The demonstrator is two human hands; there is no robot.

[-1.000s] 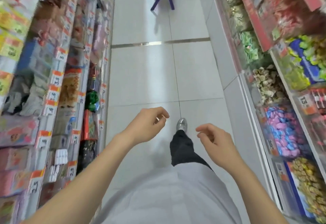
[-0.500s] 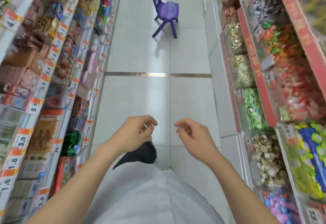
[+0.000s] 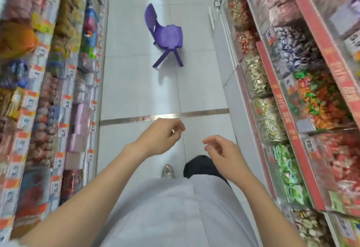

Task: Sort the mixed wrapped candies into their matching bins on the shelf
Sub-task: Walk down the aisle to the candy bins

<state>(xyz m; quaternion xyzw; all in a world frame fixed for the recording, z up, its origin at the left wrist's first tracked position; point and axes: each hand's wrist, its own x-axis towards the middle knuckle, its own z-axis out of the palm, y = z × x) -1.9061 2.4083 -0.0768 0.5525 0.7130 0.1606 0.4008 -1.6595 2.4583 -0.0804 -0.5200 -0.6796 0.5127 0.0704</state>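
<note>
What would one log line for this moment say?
place: shop aisle | left hand: fingers pinched, contents unclear | right hand: loosely curled, empty | ahead: purple chair | candy bins: right side

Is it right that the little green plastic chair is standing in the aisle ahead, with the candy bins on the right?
Not quite: the small plastic chair is purple, not green, as the head view shows. It does stand on the tiled floor of the aisle ahead, with the clear candy bins on the right.

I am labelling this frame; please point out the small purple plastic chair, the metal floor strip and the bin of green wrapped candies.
Small purple plastic chair [image 3: 169,36], head view, seat.
Metal floor strip [image 3: 204,112], head view, right part.
Bin of green wrapped candies [image 3: 288,172], head view, candies inside.
</note>
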